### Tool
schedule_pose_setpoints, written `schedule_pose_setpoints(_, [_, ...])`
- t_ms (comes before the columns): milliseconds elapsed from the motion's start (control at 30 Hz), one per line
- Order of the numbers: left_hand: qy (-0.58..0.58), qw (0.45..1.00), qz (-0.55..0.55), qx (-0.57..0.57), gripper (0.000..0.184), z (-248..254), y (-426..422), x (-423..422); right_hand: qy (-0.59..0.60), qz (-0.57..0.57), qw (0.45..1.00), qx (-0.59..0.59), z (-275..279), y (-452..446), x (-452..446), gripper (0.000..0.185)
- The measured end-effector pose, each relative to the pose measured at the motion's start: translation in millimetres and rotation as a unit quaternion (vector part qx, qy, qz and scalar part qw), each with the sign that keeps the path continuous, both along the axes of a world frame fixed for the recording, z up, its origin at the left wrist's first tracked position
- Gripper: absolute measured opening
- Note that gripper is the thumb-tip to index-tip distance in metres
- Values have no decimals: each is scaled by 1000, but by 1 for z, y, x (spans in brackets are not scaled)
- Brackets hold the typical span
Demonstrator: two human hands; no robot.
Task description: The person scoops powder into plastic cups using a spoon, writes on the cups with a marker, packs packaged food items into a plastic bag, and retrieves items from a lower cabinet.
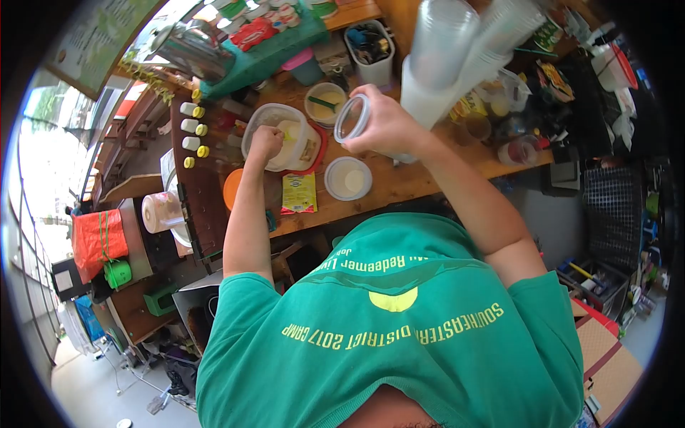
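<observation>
My left hand point(266, 143) is closed in a fist over a square clear tub point(251, 132) with pale powder inside. A small yellow-green utensil point(290, 131) shows just beyond the fist; its handle is hidden by the fingers. To the right, my right hand point(385, 123) grips a round clear plastic container point(351, 120) by its side, tilted above the table. Below it stands a round tub point(348, 178) with white content. Behind sits a round bowl point(326, 91) of pale powder with a green spoon point(323, 103) in it. A red lid point(319, 158) lies beside the square tub.
A yellow packet point(299, 192) lies near the wooden table's point(417, 182) front edge, with an orange disc point(232, 188) to its left. Tall stacks of clear cups point(444, 43) rise behind my right hand. A metal pitcher point(189, 51) stands back left.
</observation>
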State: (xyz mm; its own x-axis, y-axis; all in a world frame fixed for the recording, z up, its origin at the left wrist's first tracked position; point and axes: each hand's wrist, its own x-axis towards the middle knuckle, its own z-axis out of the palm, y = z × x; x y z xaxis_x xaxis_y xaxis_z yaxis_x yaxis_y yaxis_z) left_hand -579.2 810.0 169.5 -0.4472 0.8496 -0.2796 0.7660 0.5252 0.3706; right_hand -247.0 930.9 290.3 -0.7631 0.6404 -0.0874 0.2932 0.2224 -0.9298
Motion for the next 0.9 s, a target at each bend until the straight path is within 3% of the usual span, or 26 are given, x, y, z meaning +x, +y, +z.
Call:
schedule_pose_setpoints(100, [-58,995,66,57,23,43,-18,8,-43,38,996,72,-30,-5,-56,98])
schedule_pose_setpoints(233, [-151,967,97,180,23,73,-40,18,-44,80,994,54,-36,-22,-95,92])
schedule_pose_setpoints(300, [-143,965,86,201,19,94,-46,44,-28,80,995,44,-46,-23,-111,96])
schedule_pose_setpoints(367, [-17,944,-96,316,16,112,-54,69,26,76,996,27,-55,-25,-119,94])
schedule_pose_setpoints(400, [53,936,-152,314,15,118,-57,73,21,70,997,22,-55,-26,-119,94])
schedule_pose_setpoints(500, [98,921,-100,365,15,107,-56,67,34,70,996,49,-50,-20,-112,92])
schedule_pose_setpoints(567, [124,935,-94,318,16,87,-43,49,46,88,992,82,-49,-15,-104,92])
schedule_pose_setpoints(633, [162,981,-80,78,21,44,-25,25,56,67,993,84,-45,-12,-94,93])
schedule_pose_setpoints(767, [200,970,-130,-48,24,-14,7,17,81,38,993,71,-39,-6,-72,94])
schedule_pose_setpoints(867, [-62,991,-93,80,29,-79,12,-17,77,24,994,73,-35,-1,-52,94])
schedule_pose_setpoints(900, [-63,990,-105,72,29,-74,14,-18,77,11,995,67,-36,1,-46,94])
